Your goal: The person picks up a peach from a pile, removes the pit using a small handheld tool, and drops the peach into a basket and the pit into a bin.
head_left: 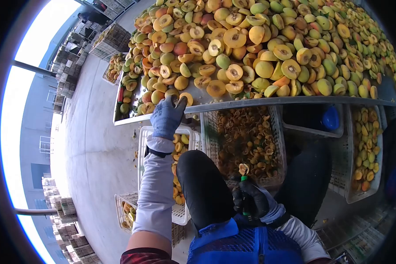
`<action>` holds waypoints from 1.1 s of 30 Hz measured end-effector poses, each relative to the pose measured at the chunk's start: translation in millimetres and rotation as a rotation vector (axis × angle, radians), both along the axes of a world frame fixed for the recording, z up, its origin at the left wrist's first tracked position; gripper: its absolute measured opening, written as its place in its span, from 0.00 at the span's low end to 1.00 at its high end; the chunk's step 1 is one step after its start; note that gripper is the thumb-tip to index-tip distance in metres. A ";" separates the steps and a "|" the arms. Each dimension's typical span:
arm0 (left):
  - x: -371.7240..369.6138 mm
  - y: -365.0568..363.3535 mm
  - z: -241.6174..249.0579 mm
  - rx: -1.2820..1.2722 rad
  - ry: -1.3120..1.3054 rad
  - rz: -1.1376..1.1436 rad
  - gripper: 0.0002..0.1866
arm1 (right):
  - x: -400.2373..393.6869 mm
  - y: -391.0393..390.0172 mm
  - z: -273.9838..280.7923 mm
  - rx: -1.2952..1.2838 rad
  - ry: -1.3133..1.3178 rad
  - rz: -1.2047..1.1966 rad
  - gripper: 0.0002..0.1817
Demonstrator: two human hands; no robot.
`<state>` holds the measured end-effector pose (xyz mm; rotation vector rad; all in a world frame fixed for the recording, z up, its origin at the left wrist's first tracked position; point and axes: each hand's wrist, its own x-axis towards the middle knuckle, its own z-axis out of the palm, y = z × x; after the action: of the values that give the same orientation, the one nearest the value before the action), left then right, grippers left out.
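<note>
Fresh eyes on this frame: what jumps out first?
Probably the huge heap of mostly cut fruit across the metal table up top. Then the crate of brownish scraps below the table's near edge, and, at lower centre, the gloved right hand gripping a partly green tool.

Fruit-processing shed, stacked crates point(112, 40), heaped fruit point(264, 69)

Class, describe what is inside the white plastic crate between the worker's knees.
Brownish-orange fruit scraps lie heaped there. They hide the floor of the crate; the grey metal table hides its far end.
</note>
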<state>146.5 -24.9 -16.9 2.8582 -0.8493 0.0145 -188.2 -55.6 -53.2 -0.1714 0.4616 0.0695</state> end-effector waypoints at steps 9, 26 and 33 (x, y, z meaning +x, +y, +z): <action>-46.7 -36.5 -9.2 -0.509 0.598 -0.316 0.19 | 3.1 -22.0 -15.9 0.088 0.090 -0.162 0.19; -209.6 46.0 -16.1 -0.837 0.535 -0.400 0.16 | 4.4 5.4 30.0 -1.874 0.208 -0.103 0.09; -227.7 45.6 5.8 -1.035 0.902 -0.168 0.17 | -5.0 33.3 6.3 -1.687 0.085 -0.300 0.17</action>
<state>-81.2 20.6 -11.1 1.5490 -0.5873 -0.6044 -193.2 -22.2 -46.9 -1.7507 0.5227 -0.6398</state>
